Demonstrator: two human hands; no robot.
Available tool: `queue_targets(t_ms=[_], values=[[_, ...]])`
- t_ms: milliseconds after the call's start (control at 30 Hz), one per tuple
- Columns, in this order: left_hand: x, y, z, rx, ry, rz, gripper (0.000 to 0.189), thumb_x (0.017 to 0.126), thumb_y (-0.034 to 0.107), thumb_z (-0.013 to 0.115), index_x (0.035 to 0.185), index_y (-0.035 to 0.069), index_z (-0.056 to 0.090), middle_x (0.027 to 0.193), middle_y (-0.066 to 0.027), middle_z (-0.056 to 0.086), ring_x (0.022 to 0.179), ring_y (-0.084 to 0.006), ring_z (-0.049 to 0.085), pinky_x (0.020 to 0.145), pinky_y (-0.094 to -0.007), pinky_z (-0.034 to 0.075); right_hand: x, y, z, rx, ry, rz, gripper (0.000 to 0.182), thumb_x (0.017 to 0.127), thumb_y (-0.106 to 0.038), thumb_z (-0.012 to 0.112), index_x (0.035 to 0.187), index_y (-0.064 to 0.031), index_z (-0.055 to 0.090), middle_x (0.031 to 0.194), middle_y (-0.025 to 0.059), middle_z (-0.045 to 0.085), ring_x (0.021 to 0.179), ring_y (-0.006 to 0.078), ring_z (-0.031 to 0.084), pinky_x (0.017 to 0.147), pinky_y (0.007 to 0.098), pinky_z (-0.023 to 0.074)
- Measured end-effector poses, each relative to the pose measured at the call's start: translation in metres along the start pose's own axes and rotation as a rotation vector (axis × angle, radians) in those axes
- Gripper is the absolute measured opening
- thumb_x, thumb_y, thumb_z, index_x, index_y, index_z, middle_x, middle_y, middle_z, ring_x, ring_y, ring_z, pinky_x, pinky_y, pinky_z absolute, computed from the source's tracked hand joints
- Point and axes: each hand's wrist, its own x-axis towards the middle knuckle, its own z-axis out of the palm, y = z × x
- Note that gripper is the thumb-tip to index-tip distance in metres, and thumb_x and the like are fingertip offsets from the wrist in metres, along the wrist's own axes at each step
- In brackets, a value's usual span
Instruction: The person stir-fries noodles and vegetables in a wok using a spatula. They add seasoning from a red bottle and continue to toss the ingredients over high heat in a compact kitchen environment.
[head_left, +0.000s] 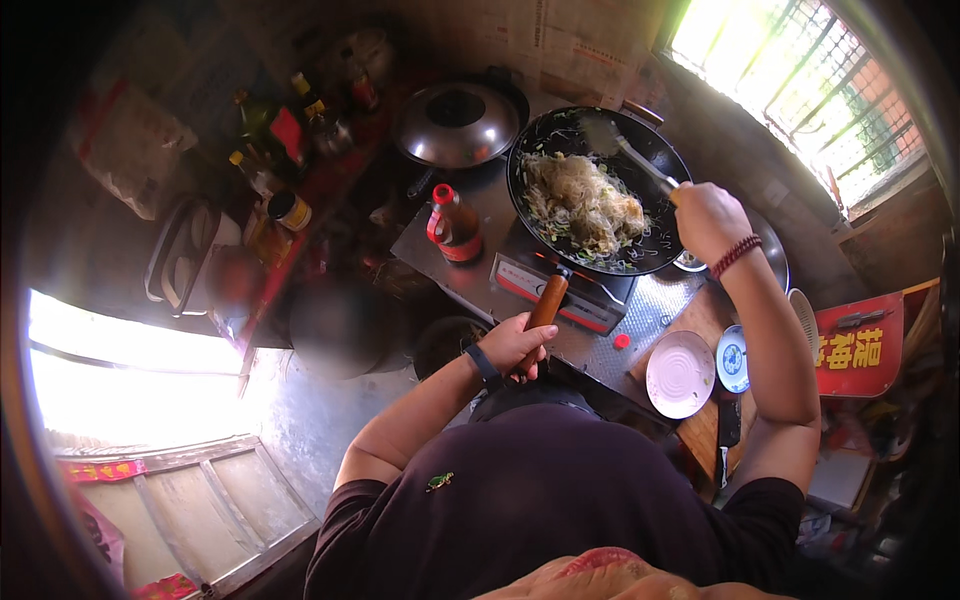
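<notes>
A black wok sits over a portable gas stove, where an orange glow shows under the rim. Its wooden handle is gripped by my left hand, which wears a dark wristband. My right hand, with a beaded bracelet at the wrist, holds a metal spatula. The spatula's blade is blurred near the wok's far side, apart from the main heap of food. That heap is pale thin noodles mixed with green shreds, and loose bits cling to the wok's wall.
Left of the stove stands a red-capped sauce bottle; behind it is a wok with a steel lid. A small red cap lies in front. At right, a pink plate, blue-patterned dish and cleaver rest on a wooden board.
</notes>
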Motion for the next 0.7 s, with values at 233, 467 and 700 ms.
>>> queue_targets(t_ms=[233,467,700], values=[[0.003,0.006,0.004,0.005,-0.035,-0.003,0.034,0.089,0.03,0.059,0.101,0.006,0.039,0.065,-0.0037,0.053,0.042,-0.0131,0.055,0.037,-0.0252,0.043,0.009,-0.047,0.043,-0.042,0.008,-0.051,0.021,0.08,-0.008,0.053,0.089,0.0064,0.065,0.08,0.0189,0.066,0.078,0.0305,0.067,0.064,0.0364,0.0544],[-0.003,0.004,0.0,-0.038,-0.015,0.009,0.032,0.089,0.03,0.058,0.099,0.006,0.039,0.065,-0.0036,0.053,0.043,-0.013,0.055,0.036,-0.0253,0.043,-0.109,-0.046,-0.02,-0.348,-0.021,-0.372,0.04,0.083,-0.006,0.051,0.119,0.011,0.049,0.073,0.0108,0.062,0.067,0.0216,0.065,0.054,0.032,0.052],[0.003,0.006,0.011,-0.025,-0.043,0.012,0.03,0.09,0.03,0.056,0.1,0.007,0.039,0.065,-0.0035,0.053,0.044,-0.0124,0.055,0.036,-0.0243,0.043,-0.075,-0.01,0.023,-0.413,-0.008,-0.18,0.017,0.089,-0.012,0.047,0.096,-0.001,0.058,0.068,0.0101,0.062,0.064,0.0241,0.065,0.055,0.0366,0.0517]])
